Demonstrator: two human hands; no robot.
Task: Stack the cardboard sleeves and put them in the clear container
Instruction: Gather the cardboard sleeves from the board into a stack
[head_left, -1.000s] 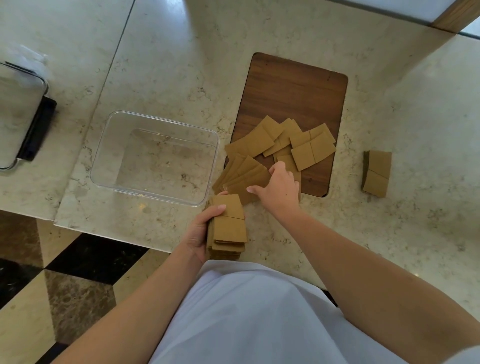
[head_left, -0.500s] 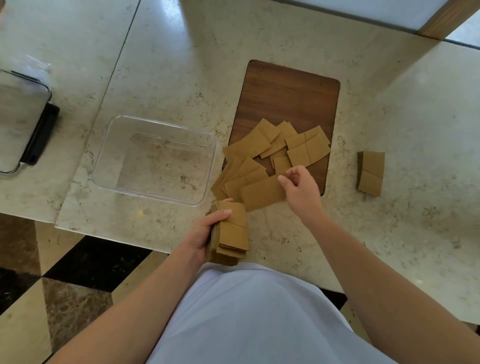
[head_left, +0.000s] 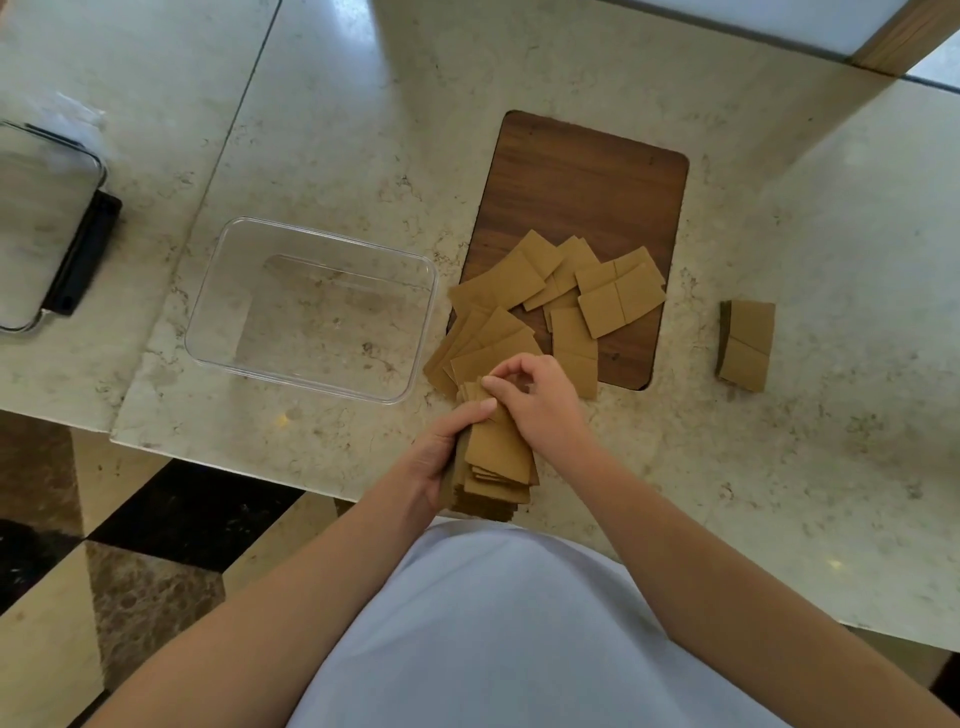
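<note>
Your left hand (head_left: 441, 457) grips the sleeve stack (head_left: 496, 462), long axis running near to far; your right hand (head_left: 540, 400) pinches its top sleeve.

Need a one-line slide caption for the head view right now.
Left hand grips sleeve stack; right hand adds one; clear container empty.
</note>
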